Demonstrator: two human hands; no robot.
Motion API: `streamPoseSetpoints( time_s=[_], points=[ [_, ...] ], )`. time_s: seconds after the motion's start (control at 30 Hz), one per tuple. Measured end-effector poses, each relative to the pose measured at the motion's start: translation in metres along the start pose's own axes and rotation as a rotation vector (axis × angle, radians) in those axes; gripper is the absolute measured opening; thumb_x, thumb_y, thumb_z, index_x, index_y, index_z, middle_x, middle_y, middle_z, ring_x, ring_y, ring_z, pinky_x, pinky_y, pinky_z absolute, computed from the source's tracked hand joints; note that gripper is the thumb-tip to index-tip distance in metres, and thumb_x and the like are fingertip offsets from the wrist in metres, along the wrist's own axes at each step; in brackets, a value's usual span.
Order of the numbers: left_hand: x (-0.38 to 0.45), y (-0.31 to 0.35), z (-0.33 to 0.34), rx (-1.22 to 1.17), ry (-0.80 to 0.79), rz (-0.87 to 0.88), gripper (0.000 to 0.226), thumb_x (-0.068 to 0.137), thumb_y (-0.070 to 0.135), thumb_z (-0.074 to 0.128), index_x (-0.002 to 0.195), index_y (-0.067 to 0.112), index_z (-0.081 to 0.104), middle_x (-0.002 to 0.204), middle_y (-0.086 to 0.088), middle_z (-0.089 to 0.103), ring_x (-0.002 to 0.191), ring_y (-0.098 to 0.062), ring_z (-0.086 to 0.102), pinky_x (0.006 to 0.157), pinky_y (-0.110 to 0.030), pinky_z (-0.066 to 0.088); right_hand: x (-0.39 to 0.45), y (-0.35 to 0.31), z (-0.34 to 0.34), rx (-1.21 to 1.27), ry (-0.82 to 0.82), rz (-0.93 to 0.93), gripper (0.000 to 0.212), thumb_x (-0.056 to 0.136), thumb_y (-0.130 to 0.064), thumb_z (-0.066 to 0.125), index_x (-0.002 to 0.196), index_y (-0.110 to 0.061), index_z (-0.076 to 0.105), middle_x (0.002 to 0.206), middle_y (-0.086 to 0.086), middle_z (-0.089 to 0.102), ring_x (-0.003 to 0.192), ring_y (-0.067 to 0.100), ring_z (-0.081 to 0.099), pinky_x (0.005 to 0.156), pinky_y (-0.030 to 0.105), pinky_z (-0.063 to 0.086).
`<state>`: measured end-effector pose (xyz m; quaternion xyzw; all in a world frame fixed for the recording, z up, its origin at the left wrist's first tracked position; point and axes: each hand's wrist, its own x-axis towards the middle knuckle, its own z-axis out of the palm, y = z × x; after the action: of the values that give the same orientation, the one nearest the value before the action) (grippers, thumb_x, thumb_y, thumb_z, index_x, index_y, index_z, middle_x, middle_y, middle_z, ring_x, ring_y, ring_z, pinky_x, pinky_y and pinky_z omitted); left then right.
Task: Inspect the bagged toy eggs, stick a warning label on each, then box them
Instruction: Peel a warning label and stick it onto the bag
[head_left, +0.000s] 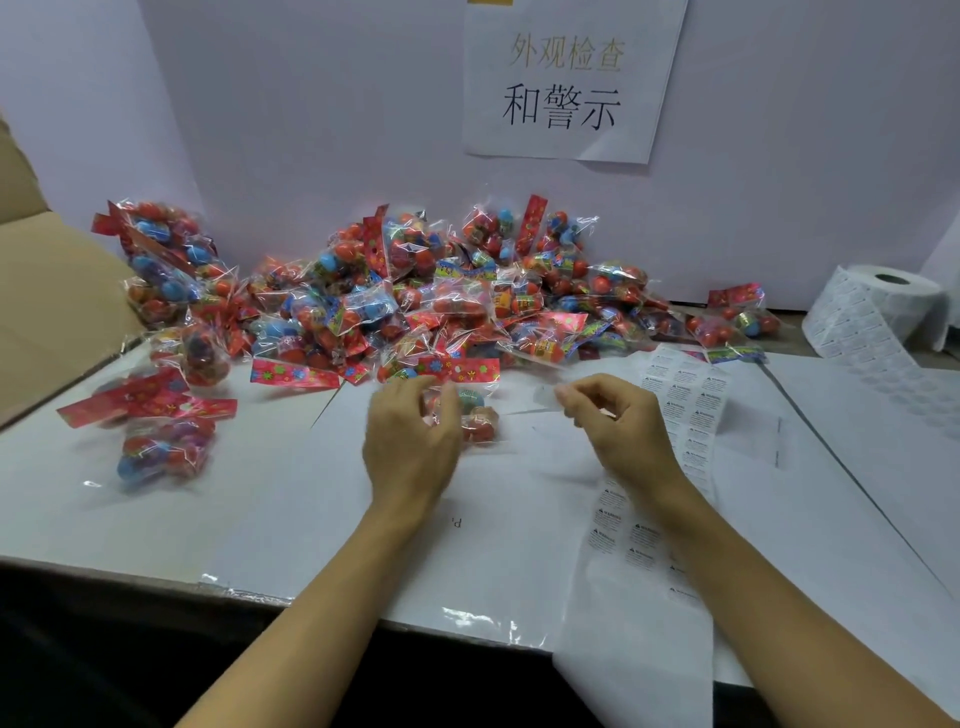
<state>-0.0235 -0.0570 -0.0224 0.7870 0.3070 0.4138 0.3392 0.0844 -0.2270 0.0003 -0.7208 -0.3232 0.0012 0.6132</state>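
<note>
— Near the middle of the counter (291, 519), that's where the work is. See the left hand (410, 441)? It's curled over one bagged toy egg pack (475, 415), fingers bent round its near side, though I can't say whether it's really gripping or just steadying it.

— And the right hand (618, 426)?

— Thumb and forefinger pinched together on something pale and thin, held just off to the right of the bag. I'd take it for a warning label (545, 397) peeled off the label sheet (685, 405) that runs under that wrist toward the front edge. It's blurred, so that's a guess.

— So we're at the sticking step?

— That's my reading. The bag is under one grip, the label in the other, and the two aren't touching yet.

— What does the next bit need?

— Bring the label across onto a flat stretch of the cellophane and press it down without creasing, while the left hand keeps the bag from sliding. The wrap looks slippery.

— Plenty left to do?

— Loads. The pile of bagged eggs (415, 291) fills the back edge against the wall, and a few loose packs (161, 447) lie toward the left edge. The cardboard box (57, 291) stands open at the far left corner; a label roll (883, 306) waits at the far right.
</note>
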Motion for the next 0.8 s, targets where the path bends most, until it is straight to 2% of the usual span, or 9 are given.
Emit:
streamPoseSetpoints(
  time_s=[0.03, 0.1, 0.2, 0.3, 0.4, 0.47, 0.57, 0.63, 0.8],
  points=[
    [0.005, -0.006, -0.001, 0.113, -0.055, -0.099, 0.042, 0.098, 0.044, 0.06, 0.121, 0.011, 0.069, 0.111, -0.006, 0.062, 0.111, -0.024, 0.053, 0.083, -0.037, 0.046, 0.0, -0.001, 0.0, 0.025, 0.011, 0.033, 0.005, 0.093, -0.025, 0.072, 0.095, -0.029, 0.073, 0.077, -0.009, 0.071, 0.071, 0.003, 0.062, 0.069, 0.017, 0.048],
    [0.008, -0.01, -0.002, 0.304, -0.23, -0.213, 0.057, 0.095, 0.06, 0.054, 0.121, 0.013, 0.07, 0.125, -0.009, 0.056, 0.123, -0.027, 0.042, 0.091, -0.041, 0.045, 0.0, -0.001, 0.0, 0.062, -0.021, 0.095, 0.033, 0.095, -0.027, 0.069, 0.122, -0.044, 0.06, 0.084, -0.003, 0.075, 0.073, 0.004, 0.067, 0.065, 0.016, 0.049],
    [0.005, -0.009, 0.0, 0.345, -0.325, -0.135, 0.047, 0.091, 0.062, 0.061, 0.108, 0.02, 0.076, 0.119, -0.002, 0.063, 0.119, -0.025, 0.05, 0.092, -0.038, 0.044, 0.0, 0.004, 0.005, 0.02, -0.085, 0.132, 0.072, 0.096, -0.027, 0.069, 0.152, -0.046, 0.028, 0.088, -0.002, 0.077, 0.079, 0.006, 0.072, 0.063, 0.021, 0.052],
    [0.005, -0.004, -0.002, -0.202, -0.332, -0.162, 0.023, 0.088, 0.032, 0.079, 0.102, 0.015, 0.072, 0.102, -0.002, 0.072, 0.095, -0.024, 0.067, 0.08, -0.027, 0.054, -0.001, 0.009, 0.009, 0.018, -0.052, 0.164, 0.096, 0.089, -0.033, 0.076, 0.157, -0.047, 0.01, 0.097, -0.003, 0.076, 0.093, 0.01, 0.072, 0.077, 0.032, 0.059],
    [0.0, 0.005, -0.005, -0.669, -0.483, -0.298, 0.028, 0.086, -0.001, 0.077, 0.106, 0.004, 0.058, 0.106, -0.021, 0.074, 0.084, -0.032, 0.076, 0.073, -0.035, 0.063, 0.0, 0.008, 0.012, 0.159, 0.0, 0.216, 0.115, 0.079, -0.043, 0.083, 0.159, -0.042, 0.001, 0.106, -0.002, 0.076, 0.099, 0.009, 0.072, 0.086, 0.037, 0.06],
    [-0.002, 0.009, -0.007, -0.704, -0.607, -0.305, 0.042, 0.082, -0.005, 0.079, 0.112, 0.008, 0.052, 0.11, -0.022, 0.072, 0.084, -0.032, 0.076, 0.075, -0.039, 0.063, 0.001, 0.006, 0.012, 0.281, 0.023, 0.23, 0.121, 0.071, -0.042, 0.085, 0.16, -0.037, 0.003, 0.108, 0.001, 0.076, 0.101, 0.008, 0.072, 0.087, 0.03, 0.059],
    [-0.004, 0.008, -0.006, -0.57, -0.714, -0.218, 0.059, 0.073, 0.021, 0.082, 0.126, 0.018, 0.056, 0.114, -0.014, 0.07, 0.097, -0.029, 0.074, 0.09, -0.042, 0.061, 0.002, 0.005, 0.013, 0.368, 0.013, 0.242, 0.119, 0.067, -0.032, 0.087, 0.16, -0.031, 0.013, 0.106, 0.006, 0.077, 0.103, 0.013, 0.073, 0.086, 0.024, 0.058],
    [-0.005, 0.007, -0.004, -0.557, -0.705, -0.163, 0.05, 0.079, 0.034, 0.08, 0.124, 0.018, 0.065, 0.106, -0.013, 0.073, 0.095, -0.024, 0.074, 0.087, -0.037, 0.061, 0.0, 0.004, 0.015, 0.363, -0.018, 0.245, 0.117, 0.067, -0.028, 0.087, 0.16, -0.028, 0.016, 0.103, 0.009, 0.078, 0.103, 0.016, 0.073, 0.087, 0.024, 0.058],
    [-0.005, 0.004, -0.004, -0.646, -0.655, -0.114, 0.007, 0.095, 0.01, 0.07, 0.097, 0.012, 0.076, 0.092, -0.015, 0.076, 0.086, -0.024, 0.076, 0.077, -0.027, 0.057, -0.002, 0.001, 0.019, 0.392, -0.08, 0.238, 0.117, 0.066, -0.026, 0.086, 0.159, -0.025, 0.016, 0.097, 0.004, 0.079, 0.099, 0.013, 0.074, 0.079, 0.017, 0.056]
  ],
)
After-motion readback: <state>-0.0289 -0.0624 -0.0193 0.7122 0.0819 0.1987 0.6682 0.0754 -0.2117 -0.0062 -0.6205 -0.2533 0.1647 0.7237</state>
